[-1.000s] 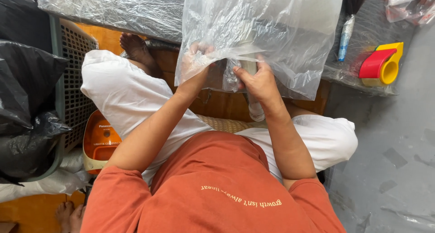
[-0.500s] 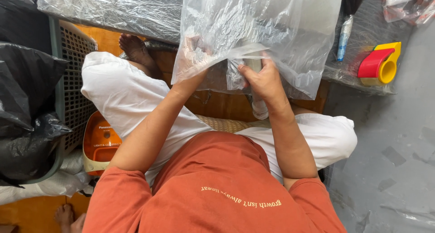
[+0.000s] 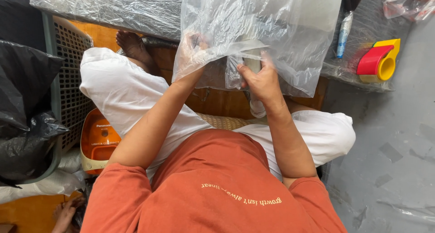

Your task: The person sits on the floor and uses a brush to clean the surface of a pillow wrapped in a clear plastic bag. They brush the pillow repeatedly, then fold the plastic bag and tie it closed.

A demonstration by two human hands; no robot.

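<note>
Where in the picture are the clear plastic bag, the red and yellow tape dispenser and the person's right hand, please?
clear plastic bag (image 3: 290, 29): head view, on its crinkled front face.
red and yellow tape dispenser (image 3: 378, 60): head view, on its red body.
right hand (image 3: 260, 81): head view, on the back of the hand.

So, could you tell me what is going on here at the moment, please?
A person sitting cross-legged holds a clear plastic bag up in front of them. The left hand is inside the bag, seen through the film; the right hand grips a pale cylindrical object at its lower edge. A red and yellow tape dispenser lies to the right.
</note>
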